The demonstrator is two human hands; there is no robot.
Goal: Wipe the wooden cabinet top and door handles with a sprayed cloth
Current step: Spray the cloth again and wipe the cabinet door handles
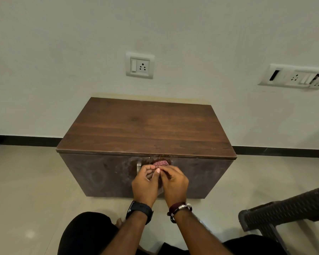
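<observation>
A low dark wooden cabinet stands against the wall, its bare top point(145, 129) facing me. Two doors meet at the front middle. The left door's metal handle point(138, 167) shows just left of my hands. My left hand point(145, 184) and my right hand point(174, 183) are pressed together in front of the door seam. A bunched pink-red cloth point(160, 163) sticks out above my fingertips, pinched by both hands. The right door's handle is hidden behind the cloth and hands. The door around the seam looks smeared.
A dark woven plastic chair point(287, 208) stands at the lower right. Wall sockets point(140, 65) sit above the cabinet, with a broken socket panel point(295, 77) to the right. Pale tiled floor point(26, 181) surrounds the cabinet. My knees fill the bottom edge.
</observation>
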